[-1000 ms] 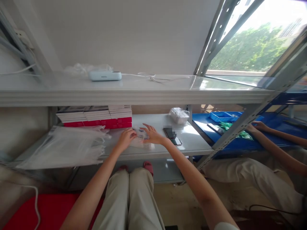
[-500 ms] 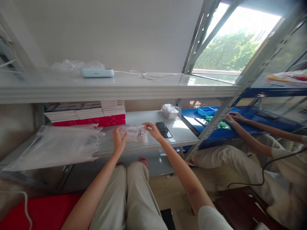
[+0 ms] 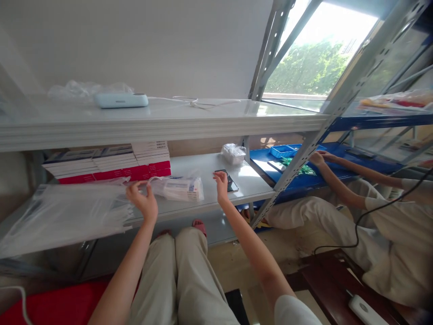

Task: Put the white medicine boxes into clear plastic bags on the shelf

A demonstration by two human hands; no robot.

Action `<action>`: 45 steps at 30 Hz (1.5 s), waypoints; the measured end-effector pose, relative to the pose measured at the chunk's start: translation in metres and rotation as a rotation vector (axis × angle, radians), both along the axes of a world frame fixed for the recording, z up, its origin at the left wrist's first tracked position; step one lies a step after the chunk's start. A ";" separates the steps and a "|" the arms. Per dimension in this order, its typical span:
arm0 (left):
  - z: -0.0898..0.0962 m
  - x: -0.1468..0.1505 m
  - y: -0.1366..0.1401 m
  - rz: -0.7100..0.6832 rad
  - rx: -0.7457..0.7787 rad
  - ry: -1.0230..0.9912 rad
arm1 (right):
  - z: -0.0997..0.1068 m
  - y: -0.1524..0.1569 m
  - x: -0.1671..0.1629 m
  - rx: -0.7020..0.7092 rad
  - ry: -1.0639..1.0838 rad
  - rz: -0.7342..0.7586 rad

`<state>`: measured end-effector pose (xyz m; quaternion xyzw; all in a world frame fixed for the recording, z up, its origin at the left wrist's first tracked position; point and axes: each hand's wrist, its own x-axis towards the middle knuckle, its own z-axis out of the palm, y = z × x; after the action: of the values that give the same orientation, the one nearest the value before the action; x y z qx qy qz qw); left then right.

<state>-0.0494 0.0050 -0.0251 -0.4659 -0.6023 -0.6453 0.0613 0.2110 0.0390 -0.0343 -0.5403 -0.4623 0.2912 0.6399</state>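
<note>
A white printed box in a clear plastic bag (image 3: 179, 187) lies on the grey shelf between my hands. My left hand (image 3: 145, 203) is at the bag's loose left end, thumb and fingers closed on the film. To the right of the bag, my right hand (image 3: 221, 183) is raised apart from it, fingers loosely bent and holding nothing. Behind that hand a dark phone (image 3: 232, 184) is partly covered. Left of my left hand lies a pile of flat clear bags (image 3: 67, 212).
White and red boxes (image 3: 111, 164) are stacked at the back left. A wrapped plastic bundle (image 3: 233, 153) stands at the back right. Above runs an upper shelf edge (image 3: 169, 126), with a pale blue device (image 3: 122, 100) on it. A co-worker's hands (image 3: 318, 157) are beyond the metal post (image 3: 297, 158).
My right hand has let go of the bag and moved right, over the phone. My left hand has shifted left, and the bag's loose end now stretches further left. The view has turned slightly right.
</note>
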 end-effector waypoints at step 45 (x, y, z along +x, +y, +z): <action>-0.027 -0.001 0.092 -0.914 -0.618 -0.363 | -0.034 0.008 -0.049 -0.209 -0.084 0.014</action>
<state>-0.0504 0.0973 -0.0525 -0.5568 -0.5013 -0.4700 -0.4667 0.1618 0.0467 -0.0683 -0.6127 -0.4597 0.3193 0.5581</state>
